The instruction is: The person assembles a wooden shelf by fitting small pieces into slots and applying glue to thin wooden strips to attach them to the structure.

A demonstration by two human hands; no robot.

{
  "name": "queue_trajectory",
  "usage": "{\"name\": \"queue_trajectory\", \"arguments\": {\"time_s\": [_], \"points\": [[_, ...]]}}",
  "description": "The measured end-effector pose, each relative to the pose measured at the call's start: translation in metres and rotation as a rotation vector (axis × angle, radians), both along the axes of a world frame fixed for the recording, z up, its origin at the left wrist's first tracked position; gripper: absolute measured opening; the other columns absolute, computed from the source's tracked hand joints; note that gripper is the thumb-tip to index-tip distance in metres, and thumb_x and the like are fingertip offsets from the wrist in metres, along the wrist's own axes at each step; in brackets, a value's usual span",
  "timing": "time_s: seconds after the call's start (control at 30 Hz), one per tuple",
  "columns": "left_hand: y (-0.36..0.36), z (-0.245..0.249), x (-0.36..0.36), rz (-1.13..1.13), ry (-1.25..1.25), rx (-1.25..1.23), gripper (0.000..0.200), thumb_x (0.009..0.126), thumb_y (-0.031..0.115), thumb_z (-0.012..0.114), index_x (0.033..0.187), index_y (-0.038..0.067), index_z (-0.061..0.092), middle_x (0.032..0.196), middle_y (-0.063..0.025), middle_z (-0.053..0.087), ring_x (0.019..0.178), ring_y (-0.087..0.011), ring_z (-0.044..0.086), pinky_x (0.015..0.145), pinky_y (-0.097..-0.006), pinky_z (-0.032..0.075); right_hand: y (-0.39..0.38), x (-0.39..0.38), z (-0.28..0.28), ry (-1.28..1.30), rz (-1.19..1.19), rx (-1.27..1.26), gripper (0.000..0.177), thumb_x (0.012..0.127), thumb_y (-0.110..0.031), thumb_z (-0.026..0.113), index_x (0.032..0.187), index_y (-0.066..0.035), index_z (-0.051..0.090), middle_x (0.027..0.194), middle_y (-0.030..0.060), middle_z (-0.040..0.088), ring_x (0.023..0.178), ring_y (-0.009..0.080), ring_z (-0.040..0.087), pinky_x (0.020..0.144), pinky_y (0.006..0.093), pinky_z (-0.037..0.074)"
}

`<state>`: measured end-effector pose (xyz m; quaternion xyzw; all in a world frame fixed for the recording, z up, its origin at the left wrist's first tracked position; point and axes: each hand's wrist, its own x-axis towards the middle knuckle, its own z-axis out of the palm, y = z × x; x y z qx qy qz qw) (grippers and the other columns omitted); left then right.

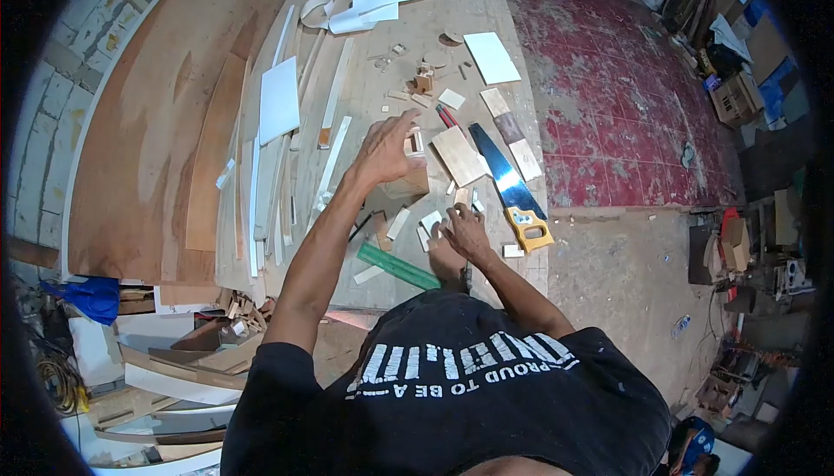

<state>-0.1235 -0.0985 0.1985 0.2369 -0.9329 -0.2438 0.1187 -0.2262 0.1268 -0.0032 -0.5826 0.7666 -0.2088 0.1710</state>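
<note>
My left hand (387, 151) is over a small wooden box-like piece (415, 142), fingers and thumb spread around its top; whether it touches is hard to tell. Nearer my body, my right hand (466, 234) rests among small wood blocks, its fingers bent down at a small wood piece (461, 197); its fingertips are too small to make out. A flat wooden board (460, 155) lies between the box and a handsaw (506, 174) with a yellow handle (529, 229). Red pencils or pens (446, 115) are beyond the board. A green strip (397, 266) lies close to my shirt.
Long wood strips (334, 163) and a white panel (279, 100) lie on the left of the table. White paper strips (369, 12) and a white rectangle (492, 57) are farther off. A large plywood sheet (148, 120) stands left. A person (692, 446) is at lower right.
</note>
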Motion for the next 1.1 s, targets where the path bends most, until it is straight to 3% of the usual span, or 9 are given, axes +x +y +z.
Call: {"name": "queue_trajectory", "arguments": {"time_s": [0.17,0.23,0.33,0.37,0.5,0.6,0.67,0.73,1.1], "points": [[-0.002,0.005,0.011,-0.013,-0.004,-0.068,0.103,0.065,0.027,0.089,0.151,0.007,0.036,0.133,-0.0222,0.059,0.125,-0.0390,0.054,0.109,-0.0454,0.040,0.017,-0.018,0.008,-0.020,-0.077,-0.063,0.043,0.088,-0.023,0.069,0.126,-0.007,0.055,0.127,0.0162,0.055,0.116,0.0361,0.055,0.094,0.0560,0.041],[-0.004,0.007,0.024,-0.036,0.092,-0.089,0.098,0.069,0.027,0.087,0.151,0.006,0.038,0.136,-0.0194,0.058,0.125,-0.0362,0.055,0.108,-0.0436,0.041,0.028,-0.030,-0.006,-0.008,-0.143,-0.180,0.021,0.088,-0.018,0.069,0.100,-0.003,0.062,0.097,0.0192,0.064,0.089,0.0397,0.062,0.074,0.0512,0.048],[-0.010,0.016,0.067,0.046,0.294,0.143,0.085,0.075,0.020,0.083,0.148,0.005,0.043,0.132,-0.0178,0.061,0.123,-0.0286,0.057,0.107,-0.0398,0.042,0.053,-0.037,-0.004,-0.028,-0.260,-0.314,0.025,0.091,-0.019,0.067,0.077,0.001,0.059,0.068,0.0236,0.059,0.063,0.0435,0.060,0.058,0.0488,0.046],[-0.009,0.019,0.086,0.110,0.409,0.131,0.061,0.081,0.012,0.077,0.137,0.002,0.056,0.116,-0.0151,0.068,0.110,-0.0184,0.062,0.102,-0.0328,0.045,0.064,-0.038,0.001,-0.086,-0.306,-0.271,0.026,0.093,-0.020,0.066,0.079,0.001,0.058,0.069,0.0237,0.060,0.064,0.0429,0.060,0.058,0.0489,0.046],[0.016,-0.010,0.178,0.631,0.497,0.277,0.018,0.091,0.011,0.068,0.104,-0.001,0.071,0.080,-0.0101,0.070,0.073,-0.0131,0.064,0.071,-0.0311,0.051,0.114,-0.037,-0.010,0.004,-0.407,-0.104,0.031,0.094,-0.025,0.063,0.078,0.000,0.057,0.069,0.0229,0.061,0.064,0.0424,0.062,0.058,0.0487,0.047],[0.052,-0.090,0.246,0.964,0.280,0.310,0.017,0.093,0.013,0.064,0.088,-0.001,0.071,0.069,-0.0146,0.068,0.063,-0.0198,0.065,0.062,-0.0378,0.050,0.153,-0.026,-0.023,0.065,-0.426,-0.007,0.033,0.095,-0.029,0.062,0.078,0.000,0.059,0.069,0.0236,0.063,0.066,0.0430,0.064,0.058,0.0503,0.047],[0.084,-0.164,0.275,0.945,0.059,0.113,0.019,0.091,0.016,0.063,0.082,0.001,0.070,0.073,-0.0205,0.069,0.068,-0.0344,0.068,0.066,-0.0446,0.051,0.173,-0.011,-0.015,0.094,-0.470,0.163,0.034,0.096,-0.026,0.060,0.074,-0.001,0.058,0.071,0.0251,0.063,0.070,0.0451,0.064,0.062,0.0508,0.049],[0.116,-0.215,0.291,0.950,0.002,0.311,0.015,0.088,0.014,0.063,0.086,0.002,0.070,0.080,-0.0223,0.070,0.076,-0.0445,0.066,0.071,-0.0506,0.051,0.192,0.001,-0.013,0.140,-0.433,0.285,0.035,0.096,-0.027,0.060,0.073,-0.001,0.058,0.073,0.0250,0.064,0.073,0.0454,0.065,0.065,0.0512,0.050],[0.059,-0.260,0.268,0.816,-0.001,0.225,0.014,0.089,0.010,0.059,0.100,0.003,0.064,0.107,-0.0226,0.064,0.100,-0.0429,0.063,0.084,-0.0521,0.051,0.329,0.031,-0.066,0.202,-0.432,0.699,0.036,0.094,-0.040,0.060,0.092,-0.005,0.067,0.096,0.0218,0.070,0.092,0.0441,0.066,0.075,0.0536,0.053]]}}
